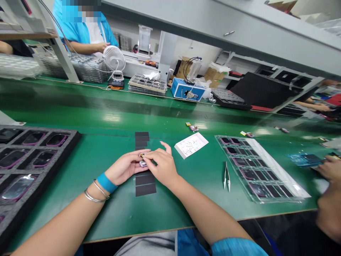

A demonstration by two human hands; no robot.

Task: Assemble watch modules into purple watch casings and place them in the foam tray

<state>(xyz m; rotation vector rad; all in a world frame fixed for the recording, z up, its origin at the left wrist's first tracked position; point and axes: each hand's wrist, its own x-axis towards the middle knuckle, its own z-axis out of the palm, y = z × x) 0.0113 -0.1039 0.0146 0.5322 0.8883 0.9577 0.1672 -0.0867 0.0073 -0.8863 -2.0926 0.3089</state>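
My left hand [124, 168] holds a small purple-rimmed watch housing [143, 163] between thumb and fingers, its pale inside facing up. Over its upper edge my right hand [162, 164] is closed, thumb and index finger pinching by a small yellow-and-dark piece [141, 155]; the fingertips partly hide the contact. Beneath both hands lies a column of black rectangular strips [145, 185] on the green table. A shallow white tray [195, 142] with many tiny dark bits stands just beyond my right hand. White-tipped tweezers [226, 177] rest further right.
A grey foam tray [76, 137] of purple-framed parts fills the left side. At right lies a clear plastic tray [253, 197] with screens and black pieces. Loose housings [194, 128] sit farther back. A co-worker's hand [331, 169] is at the right edge; a fan [114, 58] stands behind.
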